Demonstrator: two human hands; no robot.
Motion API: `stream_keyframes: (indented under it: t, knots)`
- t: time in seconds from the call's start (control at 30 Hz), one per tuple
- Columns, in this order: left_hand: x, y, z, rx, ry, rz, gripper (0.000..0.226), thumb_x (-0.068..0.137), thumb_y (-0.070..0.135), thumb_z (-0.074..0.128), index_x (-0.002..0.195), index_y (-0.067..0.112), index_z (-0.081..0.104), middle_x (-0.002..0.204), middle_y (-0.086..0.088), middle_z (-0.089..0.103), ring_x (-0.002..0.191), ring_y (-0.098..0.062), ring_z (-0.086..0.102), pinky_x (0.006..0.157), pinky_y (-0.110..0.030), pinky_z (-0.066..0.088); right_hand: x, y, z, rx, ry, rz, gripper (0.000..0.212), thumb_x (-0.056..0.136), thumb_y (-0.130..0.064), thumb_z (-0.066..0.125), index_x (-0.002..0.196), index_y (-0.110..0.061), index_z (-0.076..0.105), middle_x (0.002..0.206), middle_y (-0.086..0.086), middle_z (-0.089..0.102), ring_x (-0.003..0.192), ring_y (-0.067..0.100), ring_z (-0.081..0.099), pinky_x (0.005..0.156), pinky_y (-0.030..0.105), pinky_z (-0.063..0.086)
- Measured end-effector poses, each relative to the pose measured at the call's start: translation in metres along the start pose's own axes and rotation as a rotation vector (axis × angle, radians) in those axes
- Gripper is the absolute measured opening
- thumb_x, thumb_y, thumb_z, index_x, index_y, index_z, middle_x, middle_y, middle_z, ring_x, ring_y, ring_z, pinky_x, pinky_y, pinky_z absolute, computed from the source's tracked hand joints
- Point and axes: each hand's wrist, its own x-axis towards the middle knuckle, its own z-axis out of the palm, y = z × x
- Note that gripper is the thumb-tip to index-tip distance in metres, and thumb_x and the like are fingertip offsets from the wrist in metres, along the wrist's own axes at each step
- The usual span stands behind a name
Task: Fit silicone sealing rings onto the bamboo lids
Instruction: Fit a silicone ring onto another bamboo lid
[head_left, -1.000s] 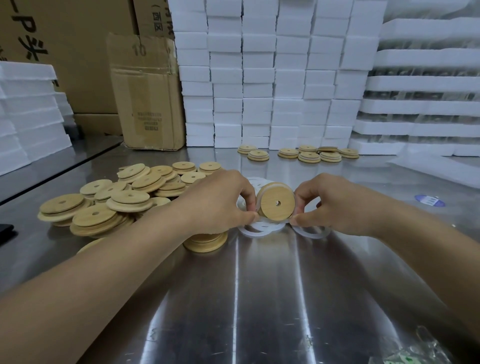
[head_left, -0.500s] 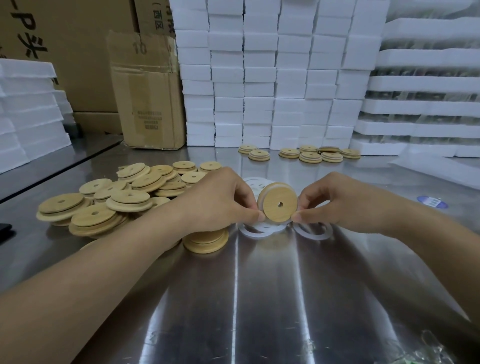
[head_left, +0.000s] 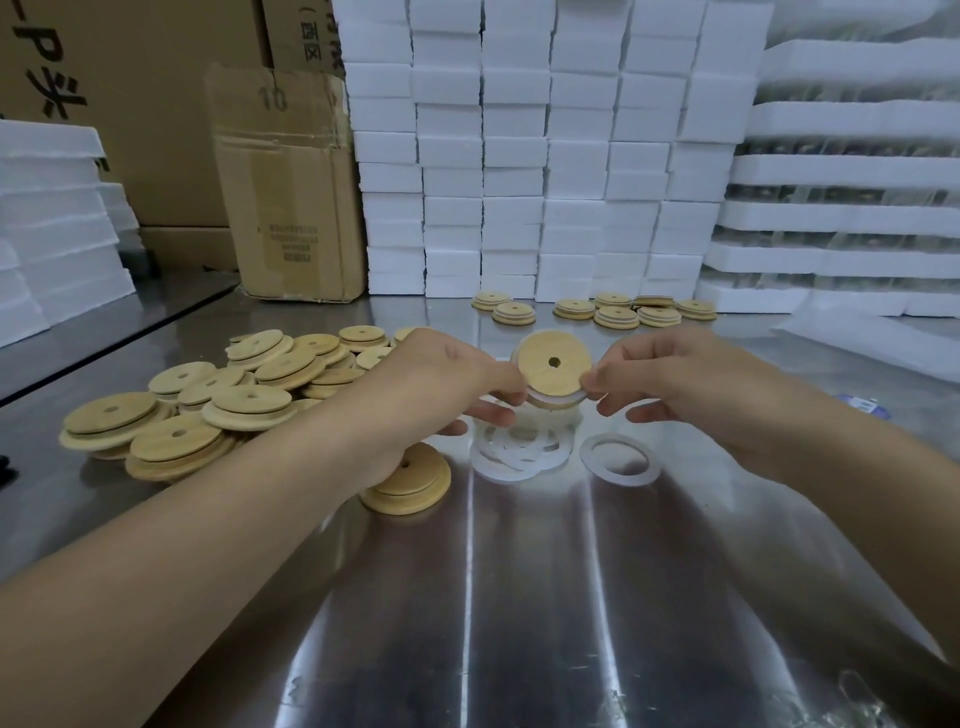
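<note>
A round bamboo lid (head_left: 553, 362) with a small centre hole is held upright above the steel table, its flat face toward me. A white silicone ring shows along its lower edge. My left hand (head_left: 447, 384) pinches its left edge and my right hand (head_left: 670, 384) pinches its right edge. Below the lid lies a small heap of white silicone rings (head_left: 519, 454), with one single ring (head_left: 620, 460) apart to the right. A pile of loose bamboo lids (head_left: 218, 400) lies at the left, and one short stack of lids (head_left: 410, 486) sits under my left wrist.
Several lids (head_left: 613, 312) lie in a row at the back of the steel table (head_left: 519, 597). White foam blocks (head_left: 519, 156) are stacked behind them, with foam trays (head_left: 852, 182) at the right and a cardboard box (head_left: 291, 182) at the back left.
Both hands have lifted the lid a little higher and tilted it, so the white ring now shows under its lower edge. The fingers of both hands have spread.
</note>
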Motion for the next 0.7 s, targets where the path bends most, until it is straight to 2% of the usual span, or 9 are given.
stream_keyframes:
  t: [0.13, 0.2, 0.27, 0.37, 0.47, 0.57, 0.63, 0.7]
  knots:
    - [-0.0010, 0.0000, 0.0007, -0.097, 0.007, -0.015, 0.024, 0.084, 0.044, 0.088, 0.090, 0.020, 0.087, 0.094, 0.009, 0.084, 0.088, -0.007, 0.081, 0.080, -0.033, 0.052, -0.0011, -0.0027, 0.0027, 0.047, 0.002, 0.004, 0.022, 0.080, -0.034, 0.081, 0.082, -0.012, 0.080, 0.094, 0.003, 0.081, 0.082, 0.007, 0.074, 0.088, 0.032, 0.054]
    - [-0.0005, -0.0036, -0.0003, -0.122, -0.019, -0.008, 0.024, 0.082, 0.040, 0.091, 0.092, 0.019, 0.087, 0.097, 0.006, 0.084, 0.091, -0.008, 0.081, 0.081, -0.032, 0.052, -0.0014, -0.0032, 0.0023, 0.073, 0.005, 0.019, 0.026, 0.081, -0.034, 0.082, 0.086, -0.009, 0.080, 0.098, 0.005, 0.081, 0.083, 0.008, 0.074, 0.090, 0.033, 0.054]
    - [0.0001, -0.0062, -0.0013, -0.188, -0.059, -0.008, 0.020, 0.081, 0.035, 0.092, 0.090, 0.018, 0.086, 0.100, 0.000, 0.084, 0.095, -0.010, 0.081, 0.082, -0.030, 0.054, -0.0016, -0.0036, 0.0012, 0.108, -0.007, 0.037, 0.021, 0.084, -0.032, 0.082, 0.087, -0.011, 0.082, 0.103, 0.006, 0.081, 0.086, 0.009, 0.075, 0.090, 0.034, 0.054]
    - [0.0006, -0.0059, -0.0029, -0.299, -0.100, -0.005, 0.022, 0.072, 0.034, 0.092, 0.087, 0.019, 0.086, 0.103, -0.006, 0.084, 0.099, -0.012, 0.081, 0.073, -0.021, 0.058, -0.0020, -0.0037, -0.0015, 0.189, -0.053, 0.067, 0.008, 0.089, -0.027, 0.079, 0.085, -0.021, 0.084, 0.104, 0.002, 0.081, 0.088, 0.010, 0.075, 0.085, 0.031, 0.052]
    - [0.0016, -0.0052, -0.0059, -0.382, -0.143, -0.013, 0.029, 0.065, 0.033, 0.092, 0.088, 0.017, 0.086, 0.107, -0.008, 0.084, 0.100, -0.013, 0.081, 0.067, -0.017, 0.059, -0.0015, -0.0025, -0.0042, 0.281, -0.106, 0.120, 0.011, 0.092, -0.023, 0.075, 0.084, -0.022, 0.083, 0.102, 0.000, 0.080, 0.088, 0.010, 0.075, 0.080, 0.029, 0.051]
    - [0.0025, -0.0058, -0.0079, -0.434, -0.179, -0.029, 0.023, 0.067, 0.030, 0.091, 0.087, 0.019, 0.086, 0.108, -0.006, 0.083, 0.099, -0.013, 0.081, 0.067, -0.017, 0.059, -0.0028, -0.0029, -0.0050, 0.387, -0.130, 0.160, 0.003, 0.079, -0.022, 0.080, 0.081, -0.021, 0.081, 0.099, 0.002, 0.078, 0.087, 0.013, 0.076, 0.080, 0.030, 0.051]
    - [0.0027, -0.0057, -0.0084, -0.485, -0.201, -0.037, 0.018, 0.068, 0.028, 0.091, 0.084, 0.020, 0.087, 0.107, -0.004, 0.083, 0.099, -0.013, 0.081, 0.067, -0.018, 0.059, -0.0034, -0.0038, -0.0056, 0.453, -0.136, 0.188, 0.011, 0.069, -0.024, 0.082, 0.079, -0.020, 0.081, 0.097, 0.002, 0.078, 0.087, 0.014, 0.076, 0.080, 0.031, 0.051]
    - [0.0022, -0.0044, -0.0084, -0.536, -0.221, -0.036, 0.020, 0.067, 0.029, 0.091, 0.085, 0.021, 0.087, 0.109, -0.003, 0.083, 0.101, -0.013, 0.080, 0.068, -0.018, 0.060, -0.0036, -0.0051, -0.0065, 0.506, -0.151, 0.213, 0.012, 0.066, -0.024, 0.082, 0.077, -0.018, 0.080, 0.098, 0.003, 0.078, 0.086, 0.015, 0.076, 0.079, 0.030, 0.052]
